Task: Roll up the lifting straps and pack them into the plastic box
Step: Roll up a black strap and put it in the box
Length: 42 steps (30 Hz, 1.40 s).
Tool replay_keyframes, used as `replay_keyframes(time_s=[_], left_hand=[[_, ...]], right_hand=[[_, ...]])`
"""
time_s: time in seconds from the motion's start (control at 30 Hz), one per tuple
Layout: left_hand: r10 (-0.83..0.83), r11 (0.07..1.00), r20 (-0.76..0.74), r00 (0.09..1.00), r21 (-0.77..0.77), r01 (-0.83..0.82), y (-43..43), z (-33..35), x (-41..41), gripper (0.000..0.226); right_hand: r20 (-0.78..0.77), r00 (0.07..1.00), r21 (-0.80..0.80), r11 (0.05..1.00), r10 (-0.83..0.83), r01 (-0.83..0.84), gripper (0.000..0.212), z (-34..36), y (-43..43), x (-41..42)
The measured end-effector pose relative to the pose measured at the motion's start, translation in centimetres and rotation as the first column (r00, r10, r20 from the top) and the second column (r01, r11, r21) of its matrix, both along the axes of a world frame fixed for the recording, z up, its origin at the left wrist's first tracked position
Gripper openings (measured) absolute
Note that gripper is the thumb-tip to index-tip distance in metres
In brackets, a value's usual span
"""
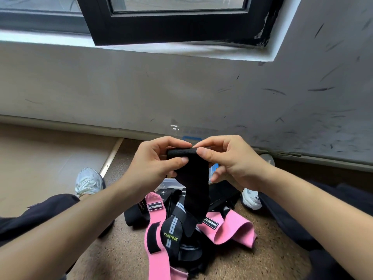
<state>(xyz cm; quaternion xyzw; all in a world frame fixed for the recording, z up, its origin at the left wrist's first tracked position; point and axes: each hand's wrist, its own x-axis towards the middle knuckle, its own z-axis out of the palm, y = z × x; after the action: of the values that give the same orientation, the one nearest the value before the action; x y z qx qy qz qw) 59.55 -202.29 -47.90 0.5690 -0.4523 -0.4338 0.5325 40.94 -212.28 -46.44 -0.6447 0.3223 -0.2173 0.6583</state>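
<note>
I see both hands raised in the middle of the view, above the floor. The left hand (155,159) and right hand (229,158) each pinch the top of a black lifting strap (194,178) between thumb and curled fingers, where its upper end is turned into a tight roll running left to right. The rest of that strap hangs straight down, and its lower end reaches the pile of straps (181,235) on the near floor: pink wraps (156,241) on the left and right, and a black and grey one marked XUEYING in the middle.

The clear plastic box (164,184) sits just beyond the pile, largely hidden behind the hands, close to the far wall (181,87). White sneakers flank it, the left sneaker (88,181) and right sneaker (251,199), with dark trouser legs closing in along both sides. Open speckled floor (121,249) lies near left of the pile.
</note>
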Motion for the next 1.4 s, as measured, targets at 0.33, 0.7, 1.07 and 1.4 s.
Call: replay_keyframes(time_s=[0.33,0.7,1.07,1.4], left_hand=[[0.01,0.992,-0.004,1.0,0.126,-0.009,0.0,0.1,0.2,0.014],[0.014,0.996,-0.083,0.996,0.093,-0.007,-1.2,2.3,0.4,0.014],[0.105,0.985,-0.013,0.994,-0.139,-0.106,-2.9,7.7,1.0,0.021],[0.136,0.976,0.094,0.986,-0.183,-0.117,-5.1,10.8,2.4,0.02]], right_hand=[[0.102,0.984,-0.265,0.949,-0.149,0.171,0.011,-1.5,0.1,0.3],[0.174,0.979,-0.384,0.909,-0.103,0.163,0.022,0.1,-1.2,1.1],[0.053,0.991,-0.195,0.975,0.123,-0.111,0.029,7.6,-4.8,1.7],[0.252,0.965,-0.352,0.936,0.078,0.016,0.013,11.0,-7.1,3.8]])
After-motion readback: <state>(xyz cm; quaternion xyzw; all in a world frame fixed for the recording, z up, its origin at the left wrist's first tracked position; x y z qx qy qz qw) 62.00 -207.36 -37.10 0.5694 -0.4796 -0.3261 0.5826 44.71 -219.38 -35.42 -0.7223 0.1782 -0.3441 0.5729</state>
